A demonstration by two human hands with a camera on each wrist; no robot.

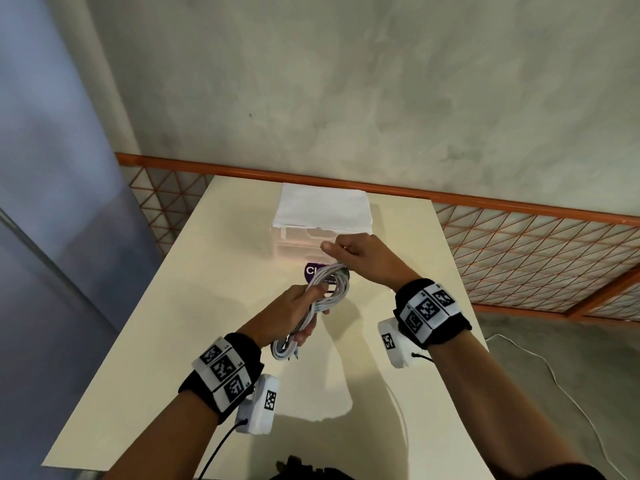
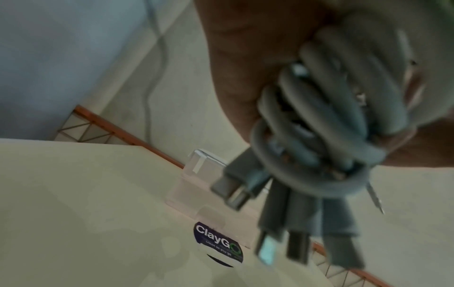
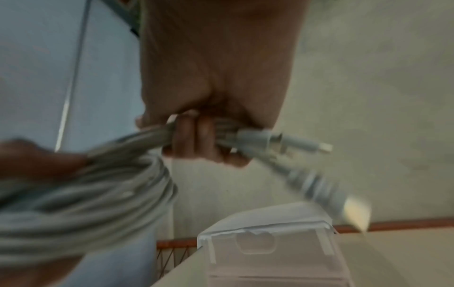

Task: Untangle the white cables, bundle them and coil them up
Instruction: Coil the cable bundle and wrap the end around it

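Observation:
A bundle of white cables (image 1: pixel 320 303) hangs above the middle of the cream table (image 1: pixel 180 306), coiled into a long loop. My left hand (image 1: pixel 298 313) grips the coil around its middle, fingers curled round the strands (image 2: pixel 326 108). Several plug ends (image 2: pixel 282 242) stick out below that grip. My right hand (image 1: pixel 349 251) holds the far end of the cables (image 3: pixel 152 136) in a closed fist, and connector tips (image 3: pixel 304 143) poke out past its fingers (image 3: pixel 196 139).
A clear plastic box (image 1: pixel 322 216) with a white lid stands at the table's far edge, just beyond my hands. A purple round sticker (image 1: pixel 313 271) lies on the table under the coil. An orange mesh railing (image 1: pixel 519 247) runs behind the table.

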